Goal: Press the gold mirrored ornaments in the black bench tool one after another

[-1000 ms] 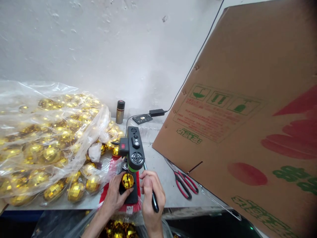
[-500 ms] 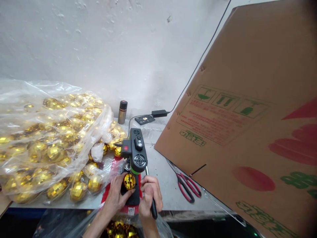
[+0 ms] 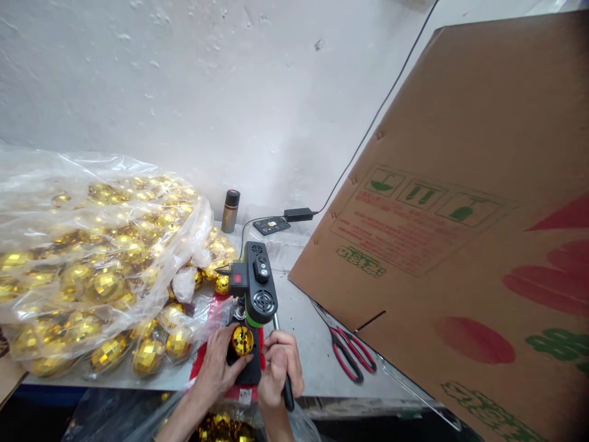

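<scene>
Apparently mid-step, the left hand (image 3: 223, 359) clasps one faceted gold ball (image 3: 242, 341), the right hand (image 3: 281, 367) a black-gripped metal lever (image 3: 288, 398); bagged gold balls (image 3: 107, 285) may remain.

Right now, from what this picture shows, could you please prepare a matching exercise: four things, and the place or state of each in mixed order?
1. left hand
2. right hand
3. scissors
4. dark-capped bottle

A. lying beside the cardboard box
B. holding a gold ball
C. standing near the wall
D. gripping a lever

Pairs: 1-B, 2-D, 3-A, 4-C
</scene>
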`<state>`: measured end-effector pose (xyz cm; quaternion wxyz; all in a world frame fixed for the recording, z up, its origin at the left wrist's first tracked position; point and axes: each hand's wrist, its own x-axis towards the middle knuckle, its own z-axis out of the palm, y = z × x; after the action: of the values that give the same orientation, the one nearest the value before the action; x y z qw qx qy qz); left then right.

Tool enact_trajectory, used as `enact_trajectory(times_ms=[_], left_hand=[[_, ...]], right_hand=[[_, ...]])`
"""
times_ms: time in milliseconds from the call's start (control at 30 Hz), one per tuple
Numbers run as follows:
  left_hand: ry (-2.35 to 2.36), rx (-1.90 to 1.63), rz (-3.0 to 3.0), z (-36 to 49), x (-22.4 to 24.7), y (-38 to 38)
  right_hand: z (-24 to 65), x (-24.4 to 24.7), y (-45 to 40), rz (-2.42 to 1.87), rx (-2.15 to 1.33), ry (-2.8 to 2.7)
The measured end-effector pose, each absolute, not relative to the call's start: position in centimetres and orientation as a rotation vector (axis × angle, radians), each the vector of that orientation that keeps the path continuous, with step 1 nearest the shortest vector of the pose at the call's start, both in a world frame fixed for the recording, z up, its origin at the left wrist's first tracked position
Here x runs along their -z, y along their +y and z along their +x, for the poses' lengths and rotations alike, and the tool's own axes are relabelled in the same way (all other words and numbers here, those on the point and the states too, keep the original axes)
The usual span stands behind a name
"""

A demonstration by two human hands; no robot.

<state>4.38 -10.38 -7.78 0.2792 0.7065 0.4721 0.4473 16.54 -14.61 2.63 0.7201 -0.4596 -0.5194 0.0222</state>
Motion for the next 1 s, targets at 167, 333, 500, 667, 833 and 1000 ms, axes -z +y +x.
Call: enact_trajectory(times_ms=[167, 333, 500, 667, 833, 1000], left_hand=[[1.266, -1.197, 1.909, 4.6, 8.0, -10.4], [1.255, -1.186, 1.922, 4.6, 7.8, -10.5], [1.237, -1.232, 1.951, 4.7, 8.0, -10.4], [1.224, -1.271, 1.959, 4.8, 8.7, -10.2], [1.223, -1.247, 1.940, 4.8, 9.2, -10.1], [1.237, -1.246, 1.919, 5.0, 9.7, -10.1]], right_hand=[[16.5, -2.8, -14.5, -1.016, -0.028, -1.143], [16.5, -2.6, -14.5, -1.014, -0.039, -1.134], [16.6, -2.3, -14.4, -0.984, -0.037, -1.134], [16.6, -1.8, -14.3, -0.995, -0.050, -1.127], [16.7, -1.5, -14.1, -0.973, -0.040, -1.138], [17.0, -1.1, -14.3, -0.973, -0.008, -1.205]])
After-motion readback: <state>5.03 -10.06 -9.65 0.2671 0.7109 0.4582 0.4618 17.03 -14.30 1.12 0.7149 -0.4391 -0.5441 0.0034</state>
